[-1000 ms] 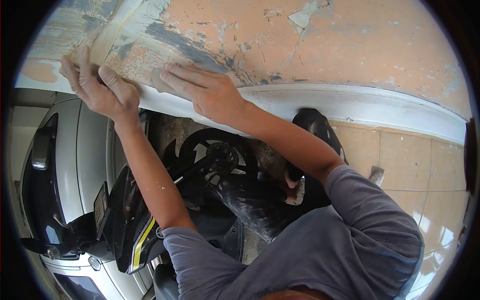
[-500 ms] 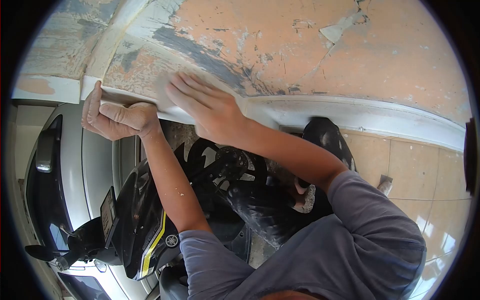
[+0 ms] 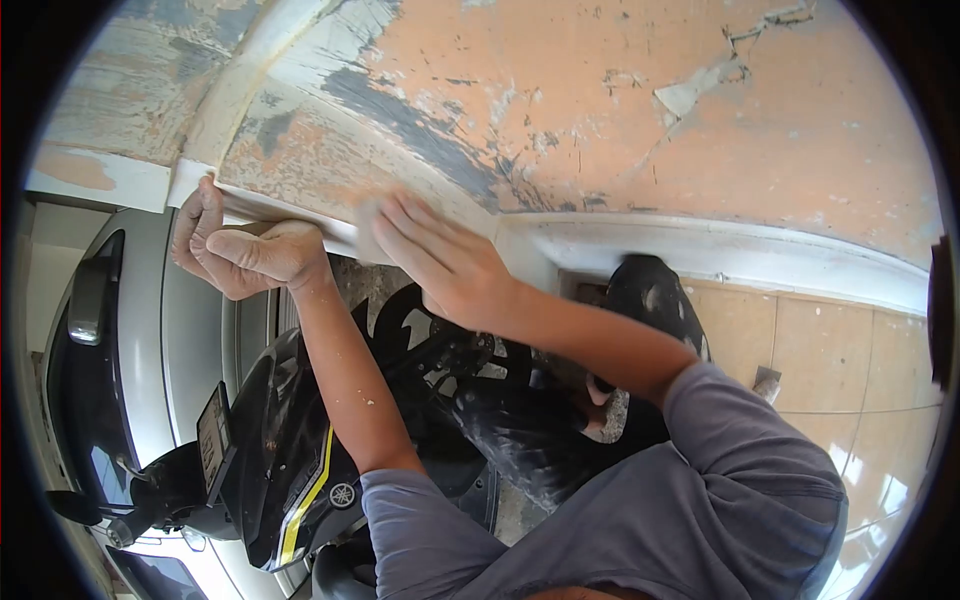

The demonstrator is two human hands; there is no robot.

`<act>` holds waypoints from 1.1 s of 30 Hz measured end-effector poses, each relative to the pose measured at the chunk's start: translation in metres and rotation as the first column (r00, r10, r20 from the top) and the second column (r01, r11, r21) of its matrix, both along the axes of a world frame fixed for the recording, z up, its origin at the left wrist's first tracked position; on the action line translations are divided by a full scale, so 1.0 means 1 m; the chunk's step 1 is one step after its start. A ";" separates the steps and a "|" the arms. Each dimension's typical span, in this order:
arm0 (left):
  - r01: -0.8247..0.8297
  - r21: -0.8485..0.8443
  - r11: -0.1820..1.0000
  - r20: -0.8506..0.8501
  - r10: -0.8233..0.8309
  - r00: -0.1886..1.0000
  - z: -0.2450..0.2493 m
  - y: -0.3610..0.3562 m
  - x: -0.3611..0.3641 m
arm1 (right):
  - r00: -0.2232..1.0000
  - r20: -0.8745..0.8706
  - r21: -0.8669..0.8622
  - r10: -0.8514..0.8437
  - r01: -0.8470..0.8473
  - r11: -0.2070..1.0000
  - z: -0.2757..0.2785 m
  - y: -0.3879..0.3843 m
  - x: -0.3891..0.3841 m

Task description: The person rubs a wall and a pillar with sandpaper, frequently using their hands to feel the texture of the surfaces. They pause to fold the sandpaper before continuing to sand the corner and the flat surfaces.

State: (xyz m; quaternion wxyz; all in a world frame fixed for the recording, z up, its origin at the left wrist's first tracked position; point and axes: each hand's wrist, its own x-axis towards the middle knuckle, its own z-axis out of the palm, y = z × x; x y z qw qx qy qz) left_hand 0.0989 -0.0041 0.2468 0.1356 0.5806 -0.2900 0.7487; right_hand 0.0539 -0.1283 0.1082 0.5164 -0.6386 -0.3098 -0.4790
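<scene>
My right hand (image 3: 445, 255) presses a pale, motion-blurred piece of sandpaper (image 3: 368, 232) against the lower edge of the patchy wall (image 3: 310, 165), fingers laid together over it. To its left, my left hand (image 3: 248, 250) rests against the white ledge (image 3: 190, 183) at the wall's corner. Its palm faces me, with the fingers bent upward and the thumb apart from them; nothing shows in it. Pale dust covers the fingers of that hand.
A black motorcycle (image 3: 290, 470) with a yellow stripe stands below my arms. Beyond it is a silver car (image 3: 190, 330). A scraper-like tool (image 3: 767, 382) lies on the tiled floor (image 3: 820, 345) at right. A cracked peach wall (image 3: 600, 110) rises ahead.
My right hand has slid right and slightly down in view with the sandpaper. The whole scene has shifted a little downward; my left hand keeps its place at the ledge.
</scene>
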 end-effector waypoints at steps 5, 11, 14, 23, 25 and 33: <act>0.034 -0.038 0.999 -0.036 -0.035 0.999 -0.002 -0.002 0.000 | 0.997 0.061 0.052 -0.044 0.041 0.998 0.036 0.003 0.004; 0.003 -0.029 1.000 -0.054 -0.005 0.999 -0.004 0.004 -0.002 | 0.991 0.135 0.101 -0.013 0.000 0.995 0.016 0.010 0.010; 0.020 -0.022 1.000 -0.030 -0.021 0.999 -0.001 0.000 0.004 | 0.997 0.070 0.024 0.008 -0.010 1.000 -0.004 0.002 0.002; 0.028 -0.029 0.999 -0.097 -0.030 0.995 -0.005 0.008 0.000 | 0.980 0.160 0.202 0.118 -0.150 0.968 0.074 0.017 0.032; 0.037 -0.023 0.999 -0.076 -0.038 0.996 -0.003 0.005 0.003 | 0.989 0.041 0.109 0.145 -0.148 0.983 0.003 0.010 0.006; 0.044 -0.032 0.999 -0.105 -0.047 0.993 -0.005 0.005 0.002 | 0.985 0.098 0.165 0.145 -0.159 0.973 0.074 0.017 0.031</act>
